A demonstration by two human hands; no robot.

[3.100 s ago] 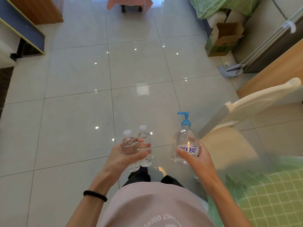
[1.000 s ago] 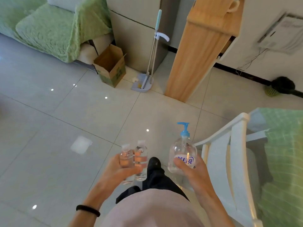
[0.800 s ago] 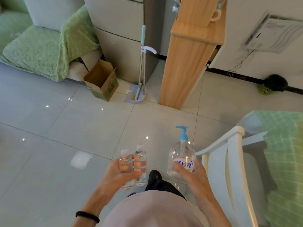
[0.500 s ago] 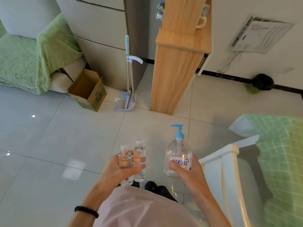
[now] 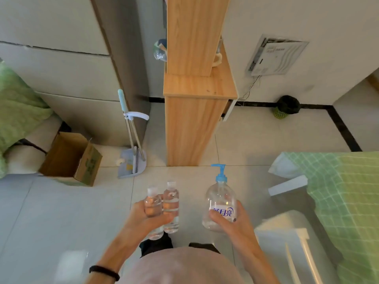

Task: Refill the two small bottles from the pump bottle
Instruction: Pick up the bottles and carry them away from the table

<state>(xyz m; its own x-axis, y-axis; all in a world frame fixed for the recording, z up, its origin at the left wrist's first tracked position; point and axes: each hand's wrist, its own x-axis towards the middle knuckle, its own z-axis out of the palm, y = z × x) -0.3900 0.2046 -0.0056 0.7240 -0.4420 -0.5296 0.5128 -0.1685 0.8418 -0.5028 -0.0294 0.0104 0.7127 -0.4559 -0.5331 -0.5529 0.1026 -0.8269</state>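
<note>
My left hand [image 5: 143, 219] grips two small clear bottles side by side, both upright with clear caps: the left small bottle [image 5: 152, 201] and the right small bottle [image 5: 171, 198]. My right hand [image 5: 232, 224] holds a clear pump bottle [image 5: 220, 201] with a blue pump head and a blue label, upright, with a little liquid at its bottom. All three bottles are carried in front of my body above the tiled floor.
A wooden shelf unit [image 5: 192, 119] stands straight ahead. A dustpan and broom [image 5: 132, 156] and an open cardboard box [image 5: 71, 158] are to the left. A white chair [image 5: 295, 238] and a table with a green checked cloth [image 5: 344, 193] are on the right.
The view has swung right from open floor toward the wooden shelf unit, the chair and the table. Both hands keep the same hold on the bottles.
</note>
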